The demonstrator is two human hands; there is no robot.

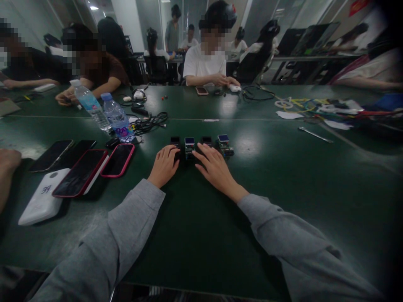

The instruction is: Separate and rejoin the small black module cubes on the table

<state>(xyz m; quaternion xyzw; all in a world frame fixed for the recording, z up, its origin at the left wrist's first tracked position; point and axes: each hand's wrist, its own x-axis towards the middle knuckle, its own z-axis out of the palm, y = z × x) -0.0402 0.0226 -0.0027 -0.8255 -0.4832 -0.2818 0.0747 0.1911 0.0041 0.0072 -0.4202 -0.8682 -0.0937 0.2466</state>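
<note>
Several small electronic modules with square screens stand in a row on the green table. My left hand (pixel 164 164) lies beside the leftmost dark module (pixel 175 140), its fingers outstretched over the near side and the thumb apart. To its right is a module with a lit-looking screen and circuit board (pixel 189 144), between my hands. My right hand (pixel 214 165) has its fingers spread in front of another dark module (pixel 206 139), partly hiding it; the fingertips reach toward the screen module in the middle. The rightmost circuit-board module (pixel 224 144) sits just past my right fingers.
Phones (pixel 80 173) and a white power bank marked 39 (pixel 44 196) lie at left. Two water bottles (pixel 118 117) stand behind them near black cables (pixel 151 123). A wrench (pixel 315 134) and tangled wires (pixel 327 107) are at right. Co-workers sit across the table (pixel 267 201).
</note>
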